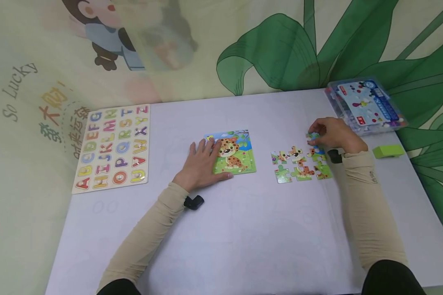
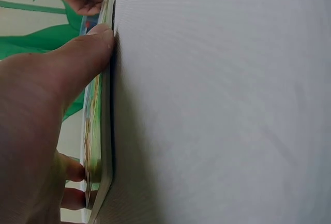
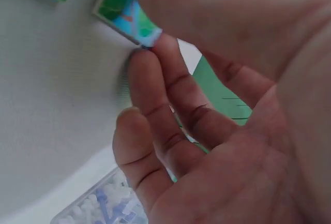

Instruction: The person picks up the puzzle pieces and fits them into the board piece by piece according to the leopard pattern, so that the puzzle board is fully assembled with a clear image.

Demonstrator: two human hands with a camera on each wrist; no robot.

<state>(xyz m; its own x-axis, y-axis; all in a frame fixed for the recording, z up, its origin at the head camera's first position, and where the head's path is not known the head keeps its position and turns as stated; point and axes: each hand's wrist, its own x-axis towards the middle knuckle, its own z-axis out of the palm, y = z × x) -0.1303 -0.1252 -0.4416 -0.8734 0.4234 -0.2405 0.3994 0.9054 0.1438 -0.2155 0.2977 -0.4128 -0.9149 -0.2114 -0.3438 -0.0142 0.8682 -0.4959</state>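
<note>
My left hand (image 1: 203, 164) rests with spread fingers on the left part of a square leopard picture puzzle board (image 1: 240, 153). In the left wrist view the thumb (image 2: 88, 53) lies along the board's edge. My right hand (image 1: 334, 133) pinches a blue and green jigsaw piece (image 1: 311, 137) between thumb and fingers. The right wrist view shows this piece (image 3: 119, 6) with fingertips at its corner; the thumb hides part of it. Below that hand several loose jigsaw pieces (image 1: 303, 173) with leopard parts lie in rough rows on the table.
An alphabet board (image 1: 112, 149) lies at the table's left. At the back right stands a clear plastic box (image 1: 367, 102) with small parts inside, and a green block (image 1: 388, 151) is in front of it. The white table (image 1: 243, 237) meets a printed cloth behind.
</note>
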